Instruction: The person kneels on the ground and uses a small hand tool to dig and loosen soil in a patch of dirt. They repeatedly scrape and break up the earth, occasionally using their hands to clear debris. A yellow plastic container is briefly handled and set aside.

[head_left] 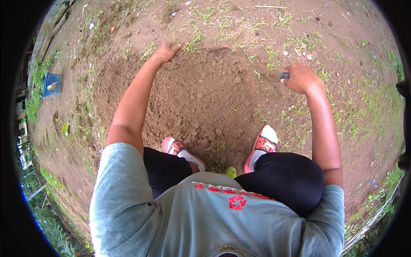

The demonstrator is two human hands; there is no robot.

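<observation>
Loosened brown soil [202,96] lies before me, in front of my slippered feet. My left hand [166,53] reaches to its far left edge, beside a tuft of grass [194,40]; its fingers are bent towards the ground, and whether they pinch anything is too small to tell. To the right of the soil, my right hand [298,78] is closed around a dark handle [284,75]. Only the rounded end of that handle shows; the rest of the tool is hidden or cannot be made out against the ground.
A blue plastic container [52,85] stands at the far left. A green leaf [65,128] lies nearer on that side. Beyond my right hand are small white scraps [309,57] among grass tufts. My red patterned slippers [267,143] rest at the near edge of the soil.
</observation>
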